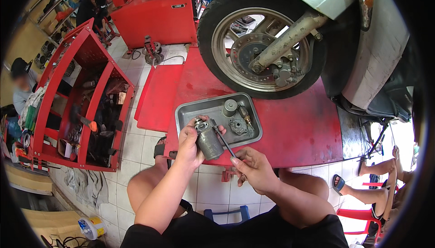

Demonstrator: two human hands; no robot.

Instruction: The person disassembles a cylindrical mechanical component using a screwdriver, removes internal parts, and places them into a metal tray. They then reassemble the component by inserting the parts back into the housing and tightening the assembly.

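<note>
The left hand (192, 141), at 7 o'clock from the middle of the view, is wrapped around a grey metal cylinder (210, 144), thumb on the near side and fingertips showing at its 3 o'clock side. The cylinder sits just below the middle, at 6 o'clock, its flanged end leaning toward 11 and its plain end toward 5. The right hand (253, 166), at 5 o'clock, pinches a dark rod (224, 142) between thumb and forefinger, the other fingers curled. The rod runs from that pinch toward 11, alongside the cylinder; whether its far end touches it, I cannot tell.

Behind both hands a grey tray (259, 128) lies on the red table (294, 132). From the tray's centre, a round cup (230, 106) stands at 1 o'clock, a coppery part (245, 115) lies between 2 and 3, and a rough casting (238, 127) at 3.

Farther out, a motorbike wheel (210, 35) is at 1 o'clock, a red machine (154, 19) at 11, a red cart (107, 72) at 9, and a rag (88, 187) at 8.
</note>
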